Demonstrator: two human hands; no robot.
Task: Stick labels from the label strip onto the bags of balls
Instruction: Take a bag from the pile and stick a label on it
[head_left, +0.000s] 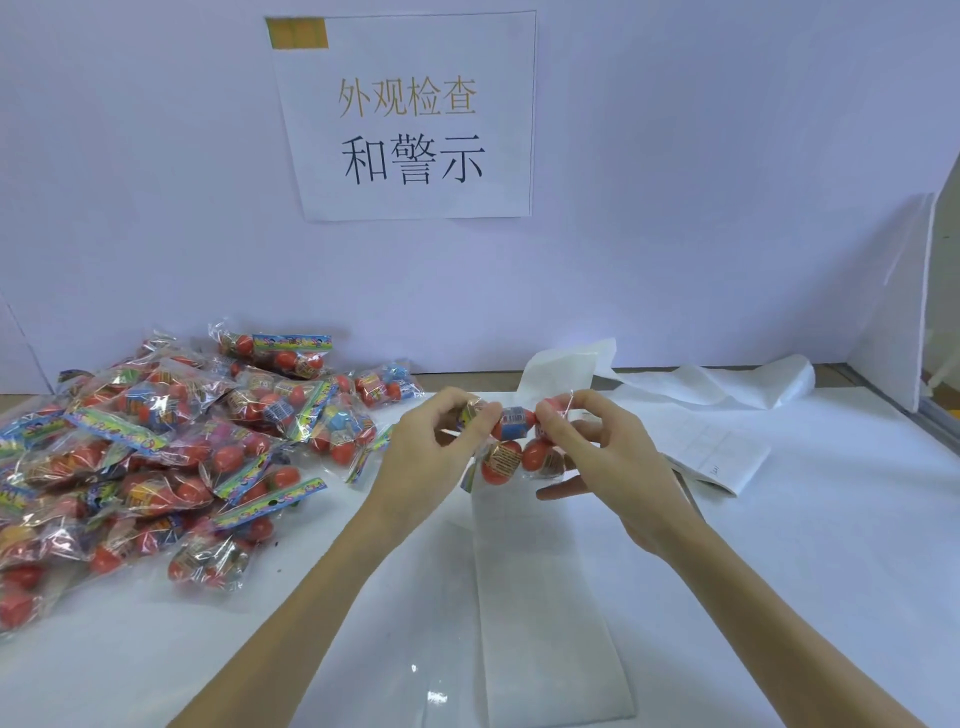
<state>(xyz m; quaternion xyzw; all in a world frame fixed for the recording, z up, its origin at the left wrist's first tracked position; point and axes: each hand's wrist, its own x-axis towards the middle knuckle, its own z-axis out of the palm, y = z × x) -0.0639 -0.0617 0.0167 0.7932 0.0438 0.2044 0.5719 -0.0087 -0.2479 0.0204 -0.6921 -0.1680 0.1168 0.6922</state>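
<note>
Both hands hold one clear bag of red balls (506, 447) above the middle of the white table. My left hand (431, 447) grips its left end, fingers curled over the top. My right hand (597, 452) pinches the bag's right end between thumb and forefinger. A long white label strip (545, 597) runs from under the bag toward the front edge; its far end curls up behind the bag. No peeled label shows on my fingers.
A big pile of bagged balls (156, 447) fills the left of the table. A sheet of printed labels (717, 452) lies right of my hands, crumpled white backing paper (727, 384) behind it. A paper sign (410, 119) hangs on the back wall.
</note>
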